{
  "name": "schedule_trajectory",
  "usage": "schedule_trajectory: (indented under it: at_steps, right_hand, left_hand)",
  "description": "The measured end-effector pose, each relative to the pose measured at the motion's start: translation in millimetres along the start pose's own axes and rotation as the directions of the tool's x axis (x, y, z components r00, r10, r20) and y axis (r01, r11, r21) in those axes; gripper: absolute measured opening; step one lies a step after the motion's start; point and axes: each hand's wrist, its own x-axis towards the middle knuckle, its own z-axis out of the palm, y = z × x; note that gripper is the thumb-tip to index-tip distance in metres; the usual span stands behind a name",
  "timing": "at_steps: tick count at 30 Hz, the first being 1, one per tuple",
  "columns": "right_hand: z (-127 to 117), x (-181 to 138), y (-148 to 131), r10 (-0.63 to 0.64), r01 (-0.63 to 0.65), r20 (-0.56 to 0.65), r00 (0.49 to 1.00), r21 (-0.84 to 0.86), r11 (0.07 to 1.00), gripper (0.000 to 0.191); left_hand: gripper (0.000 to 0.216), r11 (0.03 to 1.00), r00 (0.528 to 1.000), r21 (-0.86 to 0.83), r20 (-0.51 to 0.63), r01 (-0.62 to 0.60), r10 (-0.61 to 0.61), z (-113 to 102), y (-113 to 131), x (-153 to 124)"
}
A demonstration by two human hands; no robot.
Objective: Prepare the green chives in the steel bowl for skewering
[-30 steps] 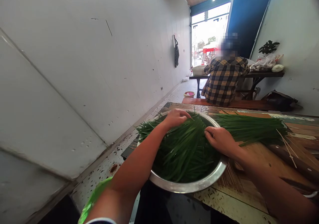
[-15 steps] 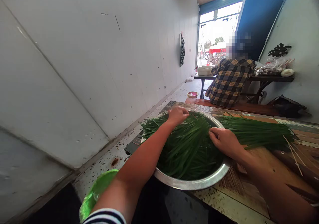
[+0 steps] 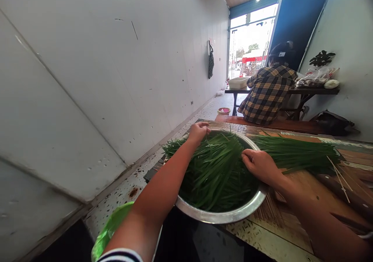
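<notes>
A wide steel basin point(image 3: 214, 217) stands on the wooden table, heaped with long green garlic chives point(image 3: 214, 172). My right hand point(image 3: 260, 165) is closed at the basin's right rim, its thumb and fingers pinching the ends of a fanned layer of chives. Over the far left side of the basin, my left hand point(image 3: 199, 133) has its fingertips drawn together just above the leaves; what they hold is too small to make out. A thin stick point(image 3: 225, 137) shows among the chives between my hands. More chives point(image 3: 294, 151) lie in a long pile right of the basin.
Bamboo skewers point(image 3: 269, 211) lie beside the basin, and a few more point(image 3: 339, 176) at the right. A green-lined bin point(image 3: 109, 229) stands on the floor at lower left. Ahead, a person in a plaid shirt point(image 3: 268, 93) sits at another table with a white tub point(image 3: 238, 83).
My left hand has moved left, away from the middle of the chives toward the basin's far left rim. My right hand keeps its place at the right rim. The view has shifted slightly.
</notes>
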Motion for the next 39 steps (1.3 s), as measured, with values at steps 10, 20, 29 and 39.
schedule_trajectory:
  at_steps: [10,20,29,39]
  right_hand:
    - [-1,0,-1,-0.010,0.010,-0.006,1.000,-0.006,1.000,0.031]
    - [-3,-1,-4,-0.001,0.001,-0.001,1.000,0.002,1.000,0.031]
    - [-1,-1,-2,-0.005,0.005,-0.018,1.000,0.016,1.000,0.031]
    - [1,1,1,0.004,-0.004,-0.007,1.000,0.032,0.999,0.031]
  left_hand:
    - [0.032,0.950,0.996,-0.300,-0.005,0.087,-0.092,-3,7,-1]
    - [0.040,0.995,0.991,-0.094,0.128,-0.027,0.039,-1,-1,-1]
    - [0.042,0.992,0.949,0.128,0.315,-0.019,-0.023,5,-5,-11]
    - [0.033,0.990,0.902,0.103,0.430,-0.094,0.040,5,-16,-7]
